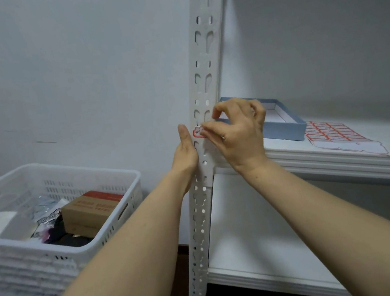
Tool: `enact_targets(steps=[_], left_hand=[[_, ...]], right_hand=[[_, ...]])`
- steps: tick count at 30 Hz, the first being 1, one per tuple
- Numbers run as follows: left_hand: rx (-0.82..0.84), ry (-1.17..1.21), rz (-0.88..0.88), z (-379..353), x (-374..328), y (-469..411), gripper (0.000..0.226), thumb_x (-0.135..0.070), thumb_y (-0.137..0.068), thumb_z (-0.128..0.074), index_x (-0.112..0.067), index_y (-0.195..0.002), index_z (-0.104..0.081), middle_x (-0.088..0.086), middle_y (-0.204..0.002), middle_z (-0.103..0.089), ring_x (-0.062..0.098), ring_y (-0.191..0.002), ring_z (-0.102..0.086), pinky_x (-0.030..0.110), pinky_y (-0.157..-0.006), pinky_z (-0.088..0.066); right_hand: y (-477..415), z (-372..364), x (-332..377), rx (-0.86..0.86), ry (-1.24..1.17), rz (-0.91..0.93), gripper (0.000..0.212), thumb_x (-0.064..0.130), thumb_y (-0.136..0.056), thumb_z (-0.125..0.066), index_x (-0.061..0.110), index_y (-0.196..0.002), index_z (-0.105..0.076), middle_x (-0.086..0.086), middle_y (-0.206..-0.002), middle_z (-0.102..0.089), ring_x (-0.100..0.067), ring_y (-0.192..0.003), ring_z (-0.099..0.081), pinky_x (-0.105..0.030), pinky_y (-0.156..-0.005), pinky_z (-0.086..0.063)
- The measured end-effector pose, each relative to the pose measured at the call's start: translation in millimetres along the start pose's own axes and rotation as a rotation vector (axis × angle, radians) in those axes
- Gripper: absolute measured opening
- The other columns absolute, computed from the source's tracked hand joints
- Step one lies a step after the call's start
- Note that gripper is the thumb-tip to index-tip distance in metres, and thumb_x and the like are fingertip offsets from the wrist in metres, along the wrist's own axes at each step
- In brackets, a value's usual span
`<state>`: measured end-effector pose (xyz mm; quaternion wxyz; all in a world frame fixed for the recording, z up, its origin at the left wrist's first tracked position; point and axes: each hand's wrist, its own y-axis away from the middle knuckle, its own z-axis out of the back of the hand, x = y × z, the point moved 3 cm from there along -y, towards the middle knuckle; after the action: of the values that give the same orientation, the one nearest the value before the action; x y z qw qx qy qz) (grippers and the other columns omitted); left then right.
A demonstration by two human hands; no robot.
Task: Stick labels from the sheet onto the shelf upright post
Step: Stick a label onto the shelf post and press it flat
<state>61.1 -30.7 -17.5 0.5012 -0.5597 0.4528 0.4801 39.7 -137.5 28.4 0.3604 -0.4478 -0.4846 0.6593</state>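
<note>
Head view: my right hand (pixel 239 131) pinches a red-edged label (pixel 197 132) by its right edge against the white slotted post (pixel 203 71), its other fingers curled. My left hand (pixel 186 154) lies along the post's left edge with the thumb straight up. Its fingers are hidden behind the post, so I cannot tell its grip. To the right, the label sheet (pixel 332 136) lies flat on the white shelf (pixel 341 164), just beside a blue box (pixel 286 131). A white basket (pixel 68 178) stands at the left before the pale wall (pixel 77 64).
</note>
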Motion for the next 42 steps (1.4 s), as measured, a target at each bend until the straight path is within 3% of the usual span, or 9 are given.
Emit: enact_targets(steps=[4, 7, 13, 21, 26, 33, 36, 42], left_hand=[[0.013, -0.053, -0.016, -2, 1, -3, 0.075, -0.058, -0.095, -0.004, -0.015, -0.13, -0.055, 0.009, -0.123, -0.06, 0.021, -0.123, -0.051, 0.023, -0.094, -0.036], [0.036, -0.043, -0.008, -2, 3, -5, 0.077, -0.059, -0.095, -0.003, -0.014, -0.129, -0.056, 0.011, -0.126, -0.06, 0.022, -0.123, -0.051, 0.022, -0.094, -0.037], [0.027, -0.045, -0.006, -3, 6, -9, 0.079, -0.06, -0.094, -0.004, -0.011, -0.118, -0.062, 0.009, -0.11, -0.065, 0.02, -0.109, -0.058, 0.023, -0.085, -0.04], [0.046, -0.057, -0.001, -3, 8, -10, 0.081, -0.061, -0.094, -0.002, -0.011, -0.125, -0.059, 0.012, -0.126, -0.061, 0.023, -0.124, -0.051, 0.026, -0.101, -0.037], [0.053, -0.055, -0.016, -2, 7, -10, 0.079, -0.058, -0.095, -0.002, -0.013, -0.13, -0.055, 0.012, -0.132, -0.057, 0.022, -0.128, -0.047, 0.022, -0.098, -0.034], [0.061, -0.023, 0.001, -3, 11, -14, 0.083, -0.064, -0.092, -0.002, -0.015, -0.128, -0.058, 0.012, -0.128, -0.06, 0.022, -0.125, -0.051, 0.03, -0.106, -0.038], [0.062, -0.017, 0.007, -2, 12, -14, 0.083, -0.065, -0.091, -0.002, -0.017, -0.128, -0.058, 0.01, -0.128, -0.06, 0.022, -0.124, -0.051, 0.028, -0.103, -0.037], [0.045, -0.023, 0.047, -2, 13, -15, 0.089, -0.07, -0.087, -0.005, -0.01, -0.122, -0.061, 0.013, -0.116, -0.066, 0.025, -0.112, -0.059, 0.034, -0.1, -0.044]], right_hand=[[-8, -4, 2, -0.024, 0.055, 0.065, 0.014, 0.029, -0.064, -0.079, 0.02, -0.058, -0.07, 0.003, -0.079, -0.066, -0.014, -0.092, -0.044, -0.033, -0.087, -0.023], [-11, -7, 6, -0.014, 0.093, 0.111, 0.016, 0.024, -0.061, -0.079, 0.018, -0.054, -0.066, 0.005, -0.076, -0.065, -0.014, -0.091, -0.042, -0.032, -0.092, -0.018], [-22, -8, 14, 0.014, 0.152, 0.221, 0.022, 0.011, -0.053, -0.077, 0.016, -0.045, -0.057, 0.005, -0.083, -0.065, -0.015, -0.095, -0.042, -0.033, -0.087, -0.024], [-29, -13, 21, 0.072, 0.214, 0.333, 0.021, 0.009, -0.046, -0.074, 0.015, -0.046, -0.054, 0.005, -0.093, -0.066, -0.016, -0.101, -0.04, -0.036, -0.087, -0.025], [-30, -14, 22, 0.078, 0.226, 0.365, 0.018, 0.01, -0.048, -0.067, 0.017, -0.048, -0.051, 0.005, -0.096, -0.066, -0.015, -0.102, -0.039, -0.034, -0.087, -0.026], [-28, -15, 20, 0.045, 0.218, 0.351, 0.019, 0.008, -0.05, -0.065, 0.017, -0.052, -0.048, 0.003, -0.095, -0.066, -0.016, -0.101, -0.039, -0.033, -0.087, -0.026], [-25, -13, 20, 0.029, 0.225, 0.339, 0.016, 0.009, -0.054, -0.065, 0.016, -0.053, -0.05, 0.002, -0.095, -0.066, -0.017, -0.101, -0.04, -0.033, -0.087, -0.026], [-21, -4, 9, 0.008, 0.157, 0.26, 0.016, 0.015, -0.065, -0.07, 0.016, -0.055, -0.058, 0.0, -0.092, -0.068, -0.018, -0.1, -0.043, -0.034, -0.087, -0.026]])
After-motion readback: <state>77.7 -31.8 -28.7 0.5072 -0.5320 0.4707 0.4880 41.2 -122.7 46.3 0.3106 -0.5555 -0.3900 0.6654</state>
